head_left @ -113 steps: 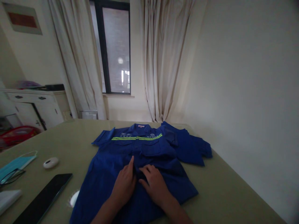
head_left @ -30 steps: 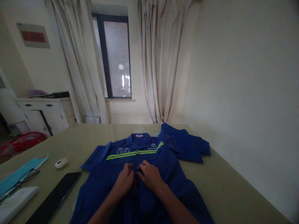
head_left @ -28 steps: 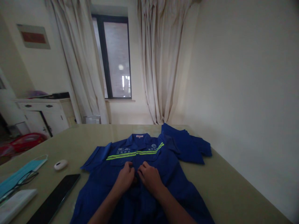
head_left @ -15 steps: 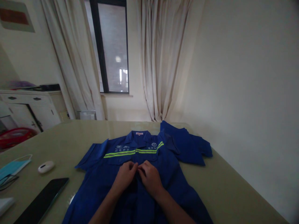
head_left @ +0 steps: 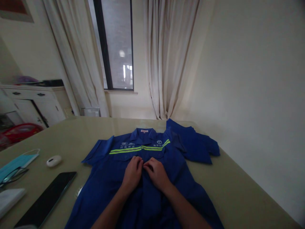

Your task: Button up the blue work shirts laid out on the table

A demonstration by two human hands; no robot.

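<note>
A blue short-sleeved work shirt with a yellow-green reflective stripe lies face up on the olive table, collar toward the window. My left hand and my right hand meet at the shirt's front placket just below the stripe. Both have fingers curled and pinched together on the fabric there. What is between the fingertips is too small to make out. A second blue garment lies folded at the shirt's right shoulder.
At the left of the table lie a black phone or tablet, a small white oval object, a blue face mask, glasses and a white item. A white cabinet and curtains stand behind.
Both hands have crept up the placket from the lower front to just below the stripe, going from flat to pinched. The camera view has shifted slightly.
</note>
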